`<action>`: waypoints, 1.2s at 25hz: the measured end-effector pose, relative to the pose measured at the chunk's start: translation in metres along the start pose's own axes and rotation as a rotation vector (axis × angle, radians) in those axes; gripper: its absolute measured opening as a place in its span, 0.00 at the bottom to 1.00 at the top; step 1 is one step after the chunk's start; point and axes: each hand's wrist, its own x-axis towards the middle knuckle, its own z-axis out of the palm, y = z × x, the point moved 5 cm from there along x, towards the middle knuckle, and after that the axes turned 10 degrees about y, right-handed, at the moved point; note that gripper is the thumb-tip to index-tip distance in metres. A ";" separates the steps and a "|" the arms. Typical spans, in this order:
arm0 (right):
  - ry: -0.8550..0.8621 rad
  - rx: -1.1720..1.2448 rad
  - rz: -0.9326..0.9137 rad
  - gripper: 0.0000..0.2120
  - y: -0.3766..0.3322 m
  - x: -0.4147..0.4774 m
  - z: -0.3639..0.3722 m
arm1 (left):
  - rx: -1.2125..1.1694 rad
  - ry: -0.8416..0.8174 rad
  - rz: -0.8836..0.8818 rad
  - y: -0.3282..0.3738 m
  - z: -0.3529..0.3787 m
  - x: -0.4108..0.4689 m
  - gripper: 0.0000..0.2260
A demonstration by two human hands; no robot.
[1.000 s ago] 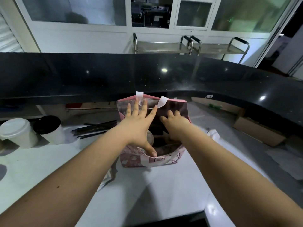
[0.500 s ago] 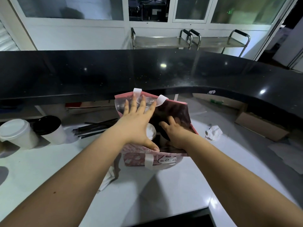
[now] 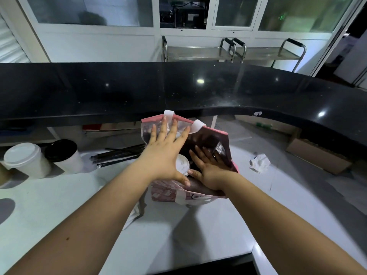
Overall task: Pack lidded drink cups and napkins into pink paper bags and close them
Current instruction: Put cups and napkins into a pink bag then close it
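Observation:
A pink paper bag point(image 3: 164, 195) with white handles stands open on the white counter in the middle of the head view. A white-lidded cup point(image 3: 182, 164) shows inside it, between my hands. My left hand point(image 3: 164, 153) lies flat with fingers spread against the bag's far left inner wall, thumb on the near rim. My right hand point(image 3: 208, 169) is inside the bag's mouth, fingers spread, pressing its right side outward. A crumpled white napkin point(image 3: 260, 163) lies on the counter to the right of the bag.
Two more cups stand at the left: one with a white lid point(image 3: 23, 158), one with a black lid point(image 3: 61, 150). Black straws point(image 3: 119, 155) lie behind the bag. A raised black counter point(image 3: 178, 90) runs across the back. A cardboard box point(image 3: 317, 157) sits at right.
The bag's mouth has been spread wider. My right hand moved down and deeper into the bag, and the white cup lid and the napkin at right came into view.

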 end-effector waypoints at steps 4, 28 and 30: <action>0.060 0.070 -0.100 0.38 -0.017 0.004 -0.059 | -0.149 0.103 -0.026 -0.009 -0.023 0.007 0.49; 0.331 0.072 -0.475 0.14 -0.262 0.076 -0.048 | 0.081 0.120 -0.663 -0.219 0.011 -0.125 0.23; 0.259 0.052 -0.399 0.15 -0.282 0.101 -0.015 | 0.053 0.081 -0.637 -0.243 0.031 -0.132 0.24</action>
